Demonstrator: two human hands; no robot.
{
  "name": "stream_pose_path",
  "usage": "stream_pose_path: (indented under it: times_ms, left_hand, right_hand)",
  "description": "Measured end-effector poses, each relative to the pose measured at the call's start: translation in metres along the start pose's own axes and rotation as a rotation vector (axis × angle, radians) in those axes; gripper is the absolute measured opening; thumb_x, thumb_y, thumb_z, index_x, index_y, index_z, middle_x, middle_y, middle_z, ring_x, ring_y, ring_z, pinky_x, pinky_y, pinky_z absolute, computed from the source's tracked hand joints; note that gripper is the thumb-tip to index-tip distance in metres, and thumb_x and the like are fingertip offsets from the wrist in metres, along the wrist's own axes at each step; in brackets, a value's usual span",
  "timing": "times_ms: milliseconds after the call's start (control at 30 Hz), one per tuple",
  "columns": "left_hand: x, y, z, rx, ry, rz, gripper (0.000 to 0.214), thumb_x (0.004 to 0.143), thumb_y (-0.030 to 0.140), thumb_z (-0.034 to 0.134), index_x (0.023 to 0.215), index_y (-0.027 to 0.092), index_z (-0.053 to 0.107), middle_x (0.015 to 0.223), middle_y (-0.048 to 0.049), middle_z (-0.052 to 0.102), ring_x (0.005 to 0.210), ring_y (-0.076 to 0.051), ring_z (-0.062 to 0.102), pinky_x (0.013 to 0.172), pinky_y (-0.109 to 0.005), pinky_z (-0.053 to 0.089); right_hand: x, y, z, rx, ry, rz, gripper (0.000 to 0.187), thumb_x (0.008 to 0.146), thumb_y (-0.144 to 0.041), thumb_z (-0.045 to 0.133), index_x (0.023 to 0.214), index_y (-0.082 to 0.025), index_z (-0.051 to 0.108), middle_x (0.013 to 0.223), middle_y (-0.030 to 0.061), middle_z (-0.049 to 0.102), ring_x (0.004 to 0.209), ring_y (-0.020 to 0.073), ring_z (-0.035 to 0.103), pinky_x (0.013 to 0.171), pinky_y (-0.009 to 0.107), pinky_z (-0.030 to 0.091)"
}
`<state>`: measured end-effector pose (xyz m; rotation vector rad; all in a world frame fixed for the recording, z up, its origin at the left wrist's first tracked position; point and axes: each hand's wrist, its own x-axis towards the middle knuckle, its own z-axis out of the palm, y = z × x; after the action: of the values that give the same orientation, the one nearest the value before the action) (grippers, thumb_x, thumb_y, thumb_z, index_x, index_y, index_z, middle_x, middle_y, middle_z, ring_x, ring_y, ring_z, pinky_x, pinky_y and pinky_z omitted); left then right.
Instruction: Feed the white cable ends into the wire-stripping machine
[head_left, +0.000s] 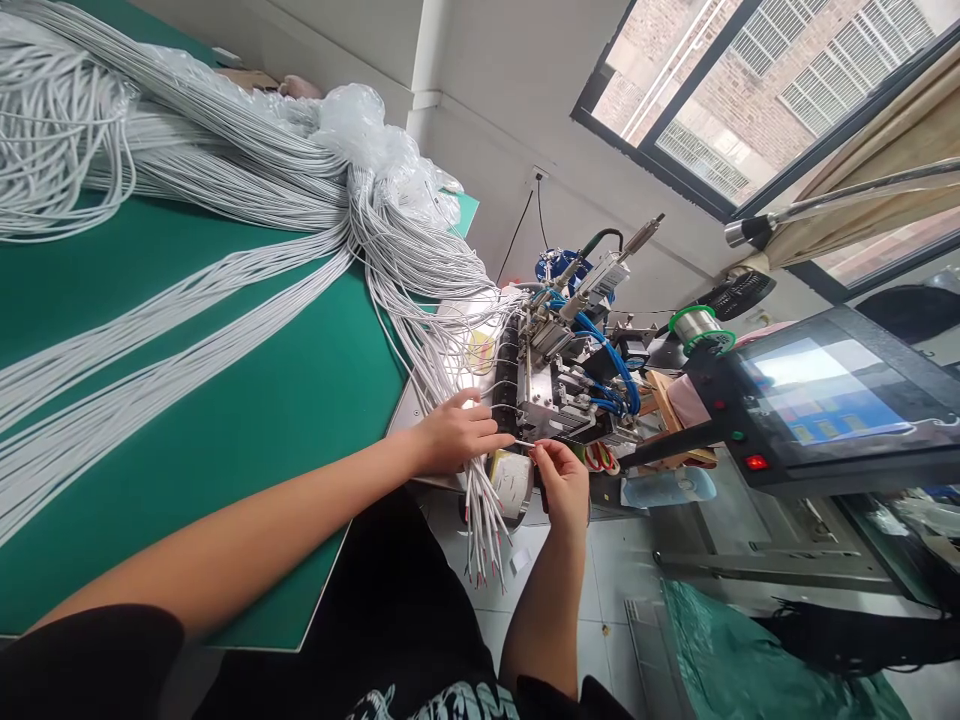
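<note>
My left hand [454, 432] rests at the machine's front, fingers closed round a thin white cable [523, 443] that runs across to my right hand [561, 482]. My right hand pinches the cable's other end between thumb and fingertips. Both hands sit just in front of the small metal machine [559, 385] with blue tubes. A bunch of white cable ends [484, 525] with reddish tips hangs down below my left hand. Long bundles of white cables [247, 210] spread over the green table [262, 420] and lead to the machine.
A control box with a lit screen [821, 395] and a red button stands to the right. A spool of wire [699, 325] sits behind the machine. Clear plastic wrap [367, 130] lies on the cable pile. Windows are above right; a green bag [742, 660] lies on the floor.
</note>
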<state>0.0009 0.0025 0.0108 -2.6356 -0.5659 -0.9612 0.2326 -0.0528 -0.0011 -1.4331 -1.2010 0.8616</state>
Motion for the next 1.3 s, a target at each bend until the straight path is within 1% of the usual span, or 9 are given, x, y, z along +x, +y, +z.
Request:
stream_pose_path:
  times_ms: [133, 233, 367, 567, 700, 867, 967, 1067, 1300]
  left_hand:
    - [0.001, 0.001, -0.001, 0.009, -0.024, -0.024, 0.033, 0.083, 0.006, 0.046, 0.107, 0.022, 0.062, 0.073, 0.0009, 0.061, 0.078, -0.015, 0.055, 0.098, -0.039, 0.027]
    - [0.001, 0.002, 0.000, 0.020, -0.013, -0.044, 0.031, 0.084, 0.006, 0.045, 0.104, 0.021, 0.063, 0.072, 0.0002, 0.061, 0.078, -0.016, 0.054, 0.099, -0.040, 0.026]
    - [0.002, 0.003, 0.001, 0.024, -0.019, -0.070, 0.028, 0.083, 0.007, 0.047, 0.101, 0.021, 0.064, 0.072, -0.0003, 0.061, 0.080, -0.017, 0.054, 0.099, -0.040, 0.026]
    - [0.001, 0.003, 0.005, 0.017, -0.044, -0.095, 0.028, 0.078, 0.006, 0.050, 0.099, 0.019, 0.064, 0.074, -0.0012, 0.062, 0.082, -0.018, 0.054, 0.099, -0.042, 0.024]
    - [0.001, 0.003, 0.006, 0.007, -0.077, -0.111, 0.030, 0.075, 0.005, 0.051, 0.099, 0.018, 0.064, 0.075, -0.0023, 0.062, 0.084, -0.019, 0.054, 0.099, -0.042, 0.024]
    - [0.001, 0.003, 0.006, -0.007, -0.127, -0.119, 0.030, 0.075, 0.005, 0.051, 0.099, 0.019, 0.064, 0.076, -0.0031, 0.063, 0.085, -0.020, 0.054, 0.098, -0.042, 0.026]
    - [0.001, 0.003, 0.006, -0.012, -0.143, -0.127, 0.031, 0.074, 0.005, 0.052, 0.099, 0.019, 0.064, 0.077, -0.0034, 0.062, 0.085, -0.020, 0.054, 0.097, -0.041, 0.027]
    - [0.001, 0.003, 0.006, -0.015, -0.151, -0.127, 0.031, 0.074, 0.005, 0.053, 0.100, 0.019, 0.064, 0.077, -0.0035, 0.062, 0.085, -0.020, 0.054, 0.097, -0.041, 0.027]
    - [0.002, 0.002, 0.006, -0.024, -0.154, -0.127, 0.032, 0.071, 0.006, 0.055, 0.099, 0.018, 0.064, 0.080, -0.0040, 0.063, 0.088, -0.021, 0.055, 0.097, -0.042, 0.026]
  right_hand:
    - [0.006, 0.005, 0.000, -0.132, -0.013, -0.040, 0.033, 0.076, -0.045, 0.070, 0.085, -0.014, 0.067, 0.077, 0.0045, 0.065, 0.066, 0.0160, 0.055, 0.061, 0.026, 0.042]
    - [0.009, 0.007, 0.002, -0.126, -0.015, -0.053, 0.034, 0.077, -0.047, 0.067, 0.083, -0.014, 0.066, 0.075, 0.0032, 0.063, 0.067, 0.0160, 0.054, 0.064, 0.026, 0.041]
    - [0.013, 0.010, 0.007, -0.106, -0.031, -0.060, 0.030, 0.079, -0.045, 0.065, 0.077, -0.015, 0.062, 0.069, -0.0007, 0.056, 0.064, 0.0137, 0.047, 0.061, 0.024, 0.036]
    - [0.017, 0.012, 0.011, -0.048, -0.078, -0.064, 0.029, 0.079, -0.044, 0.062, 0.070, -0.017, 0.054, 0.064, -0.0034, 0.048, 0.061, 0.0123, 0.040, 0.059, 0.023, 0.033]
    - [0.019, 0.011, 0.014, -0.009, -0.113, 0.007, 0.031, 0.077, -0.044, 0.061, 0.064, -0.018, 0.049, 0.059, -0.0044, 0.041, 0.056, 0.0110, 0.034, 0.052, 0.023, 0.029]
    - [0.020, 0.011, 0.021, 0.130, -0.081, 0.121, 0.033, 0.069, -0.043, 0.063, 0.058, -0.020, 0.042, 0.052, -0.0066, 0.032, 0.049, 0.0087, 0.026, 0.046, 0.022, 0.022]
    - [0.019, 0.011, 0.025, 0.162, -0.074, 0.158, 0.033, 0.066, -0.046, 0.061, 0.060, -0.021, 0.041, 0.051, -0.0065, 0.033, 0.047, 0.0087, 0.026, 0.044, 0.022, 0.024]
    - [0.018, 0.011, 0.027, 0.189, -0.070, 0.178, 0.034, 0.064, -0.047, 0.062, 0.061, -0.021, 0.041, 0.051, -0.0058, 0.037, 0.047, 0.0091, 0.030, 0.044, 0.022, 0.028]
    - [0.011, 0.014, 0.025, 0.246, -0.026, 0.185, 0.034, 0.066, -0.048, 0.069, 0.068, -0.017, 0.054, 0.058, -0.0029, 0.050, 0.053, 0.0111, 0.041, 0.050, 0.023, 0.034]
